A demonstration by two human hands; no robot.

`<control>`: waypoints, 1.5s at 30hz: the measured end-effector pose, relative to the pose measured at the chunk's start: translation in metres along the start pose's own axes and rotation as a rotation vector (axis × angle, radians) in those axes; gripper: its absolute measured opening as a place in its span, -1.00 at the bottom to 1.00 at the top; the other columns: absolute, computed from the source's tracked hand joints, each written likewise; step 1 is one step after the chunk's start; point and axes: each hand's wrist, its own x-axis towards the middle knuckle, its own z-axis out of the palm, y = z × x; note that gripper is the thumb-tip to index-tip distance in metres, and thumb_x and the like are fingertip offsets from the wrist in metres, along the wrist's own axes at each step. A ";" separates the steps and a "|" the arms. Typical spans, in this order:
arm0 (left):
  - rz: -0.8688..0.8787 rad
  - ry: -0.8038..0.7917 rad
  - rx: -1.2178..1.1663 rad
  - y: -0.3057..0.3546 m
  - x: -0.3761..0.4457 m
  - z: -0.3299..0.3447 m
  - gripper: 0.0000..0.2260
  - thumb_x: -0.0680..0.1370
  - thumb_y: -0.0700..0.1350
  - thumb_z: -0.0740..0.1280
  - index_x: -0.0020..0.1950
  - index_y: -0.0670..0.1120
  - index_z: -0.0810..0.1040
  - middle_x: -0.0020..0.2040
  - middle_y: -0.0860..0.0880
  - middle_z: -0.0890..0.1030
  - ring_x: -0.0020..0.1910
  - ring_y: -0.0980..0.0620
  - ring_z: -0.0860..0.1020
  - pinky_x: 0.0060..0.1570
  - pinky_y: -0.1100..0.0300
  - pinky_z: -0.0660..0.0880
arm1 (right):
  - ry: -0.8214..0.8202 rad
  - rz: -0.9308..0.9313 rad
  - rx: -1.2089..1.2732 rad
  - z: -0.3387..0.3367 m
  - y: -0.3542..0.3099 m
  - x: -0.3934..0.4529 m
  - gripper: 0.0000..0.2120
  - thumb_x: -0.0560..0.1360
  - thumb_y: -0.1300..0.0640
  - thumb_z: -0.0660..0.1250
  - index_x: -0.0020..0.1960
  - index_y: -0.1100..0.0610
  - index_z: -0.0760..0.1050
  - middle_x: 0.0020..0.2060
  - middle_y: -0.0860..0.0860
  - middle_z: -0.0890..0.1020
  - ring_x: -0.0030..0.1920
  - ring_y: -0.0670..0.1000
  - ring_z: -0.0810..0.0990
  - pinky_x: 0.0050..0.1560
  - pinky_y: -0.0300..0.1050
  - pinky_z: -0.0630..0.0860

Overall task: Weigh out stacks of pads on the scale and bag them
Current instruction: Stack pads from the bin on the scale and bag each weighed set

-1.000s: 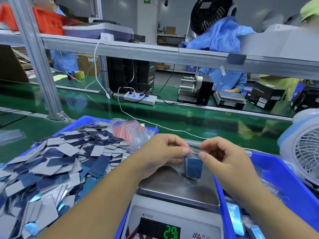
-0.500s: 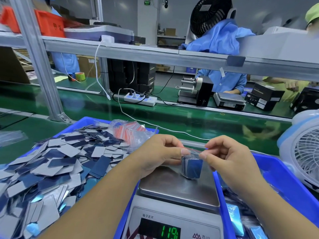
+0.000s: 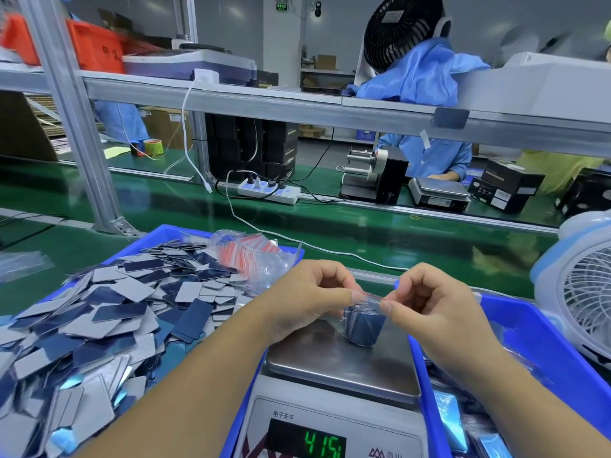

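While both hands (image 3: 373,302) pinch the bag (image 3: 363,322), loose pads (image 3: 109,325) lie left

You get bright, even overhead light, glare on the scale pan (image 3: 340,358), wide-angle bending and blurred upper corners.

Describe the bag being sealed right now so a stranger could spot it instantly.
Find the steel scale between the two blue bins. On its platter stands a small clear bag of pads, its red-striped top pinched between the left hand and right hand. The empty red-striped bags lie behind, untouched.
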 end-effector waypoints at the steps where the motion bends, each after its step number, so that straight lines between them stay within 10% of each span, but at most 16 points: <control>1: 0.007 0.003 0.011 0.000 0.001 0.000 -0.92 0.35 -0.11 0.51 -0.29 0.02 0.63 -0.07 -0.20 0.63 -0.10 -0.12 0.53 0.02 -0.10 0.50 | -0.012 0.003 0.006 0.000 0.000 0.000 -0.73 0.40 0.31 0.50 -0.20 -0.04 0.52 -0.31 0.10 0.64 -0.33 0.01 0.53 -0.30 -0.06 0.49; 8: 0.061 -0.040 0.061 -0.005 0.001 0.000 -0.86 0.45 -0.28 0.42 -0.25 -0.07 0.58 -0.17 0.02 0.68 -0.26 0.13 0.56 -0.22 0.29 0.51 | -0.024 0.012 0.031 0.008 0.001 -0.003 -0.70 0.39 0.37 0.51 -0.19 -0.02 0.54 -0.34 0.01 0.63 -0.34 -0.05 0.56 -0.30 -0.20 0.51; 26: 0.161 -0.079 0.191 -0.005 0.003 0.002 -0.89 0.44 -0.23 0.45 -0.23 -0.03 0.65 -0.11 -0.39 0.57 -0.24 -0.07 0.49 -0.16 0.01 0.46 | -0.075 -0.020 0.001 0.007 -0.006 -0.005 -0.69 0.39 0.39 0.46 -0.23 -0.01 0.51 -0.35 0.06 0.61 -0.36 -0.04 0.50 -0.33 -0.13 0.47; 45: 0.038 -0.119 0.104 -0.001 0.000 -0.015 -0.94 0.44 -0.17 0.46 -0.22 -0.04 0.65 -0.31 -0.02 0.59 -0.32 0.06 0.50 -0.21 0.19 0.51 | -0.231 0.070 -0.086 -0.006 -0.001 0.000 -0.78 0.46 0.24 0.49 -0.12 -0.10 0.60 -0.32 -0.08 0.63 -0.31 -0.11 0.56 -0.25 -0.23 0.50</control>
